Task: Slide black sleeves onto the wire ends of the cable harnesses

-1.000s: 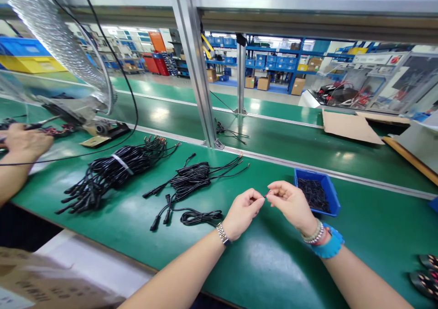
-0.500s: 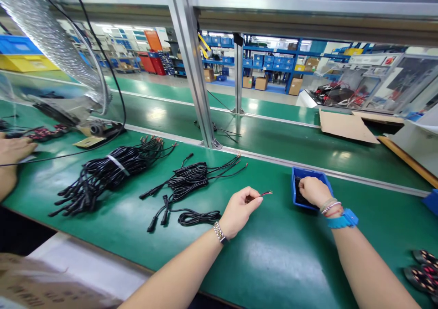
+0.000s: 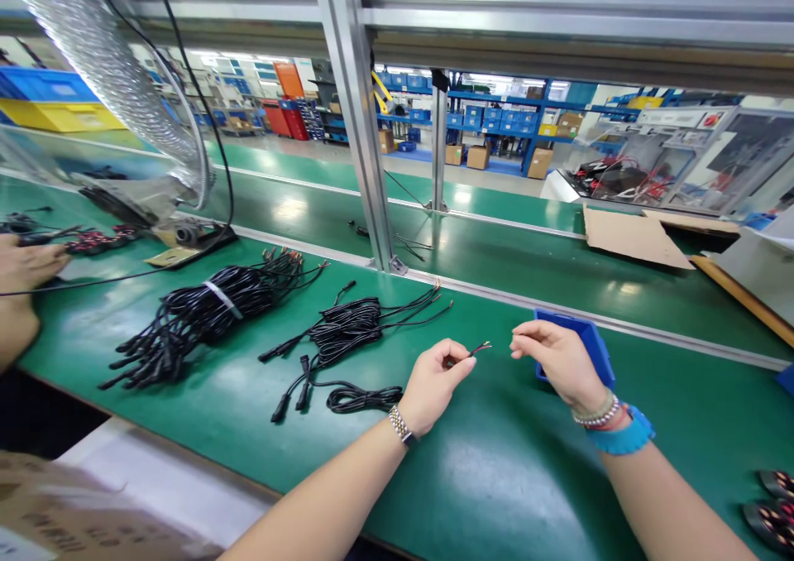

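Note:
My left hand (image 3: 437, 385) pinches the end of a black cable, and its thin stripped wire ends (image 3: 480, 347) stick out past the fingertips. A coiled black cable (image 3: 363, 397) with connectors lies by my left wrist. To the right, my right hand (image 3: 555, 356) is raised in front of a small blue bin (image 3: 596, 347), thumb and forefinger pressed together. Whatever sits in that pinch is too small to make out. My right fingertips are a short gap from the wire ends. Behind my left hand rests a folded black cable bundle (image 3: 347, 325).
A larger tied cable bundle (image 3: 214, 300) lies at left, near a co-worker's hand (image 3: 31, 263). An aluminium post (image 3: 356, 122) rises from the bench's back rail. Round dark parts (image 3: 769, 520) sit at the right edge. A flexible duct (image 3: 105, 64) hangs at upper left.
My right hand has come out of the blue bin and moved left toward the wire ends, its fingers pinched. My left hand has stayed in nearly the same place with the cable.

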Motion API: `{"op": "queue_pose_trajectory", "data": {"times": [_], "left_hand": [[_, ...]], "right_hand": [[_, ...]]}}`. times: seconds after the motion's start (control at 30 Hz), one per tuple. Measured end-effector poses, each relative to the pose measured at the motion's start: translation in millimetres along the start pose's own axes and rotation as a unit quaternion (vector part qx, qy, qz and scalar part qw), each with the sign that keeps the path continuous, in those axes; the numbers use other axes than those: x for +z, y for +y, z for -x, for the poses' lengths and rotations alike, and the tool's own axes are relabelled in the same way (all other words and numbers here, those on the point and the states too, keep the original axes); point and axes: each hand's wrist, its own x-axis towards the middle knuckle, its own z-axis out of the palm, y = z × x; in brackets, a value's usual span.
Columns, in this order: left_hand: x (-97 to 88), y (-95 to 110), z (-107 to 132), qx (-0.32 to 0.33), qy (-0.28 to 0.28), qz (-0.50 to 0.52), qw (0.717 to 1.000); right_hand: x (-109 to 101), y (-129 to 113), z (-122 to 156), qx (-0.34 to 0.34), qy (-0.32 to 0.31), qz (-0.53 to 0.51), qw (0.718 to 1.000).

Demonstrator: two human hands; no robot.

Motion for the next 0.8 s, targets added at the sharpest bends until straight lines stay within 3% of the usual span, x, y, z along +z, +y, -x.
{"op": "queue_pose_trajectory", "data": {"times": [0.1, 0.2, 0.5, 0.8], "left_hand": [[0.0, 0, 0, 0.003, -0.002, 0.008, 1.000], [0.5, 0, 0, 0.007, -0.002, 0.008, 1.000], [-3.0, 6, 2, 0.011, -0.003, 0.027, 1.000], [-6.8, 12, -1, 0.044, -0.008, 0.016, 0.999]], "right_hand": [[24, -3, 11, 0.020, -0.018, -0.090, 0.996], [34, -1, 15, 0.021, -0.017, -0.128, 0.991], [43, 1, 12, 0.014, -0.006, -0.146, 0.989], [40, -13, 14, -0.005, 0.030, -0.143, 0.989]]}}
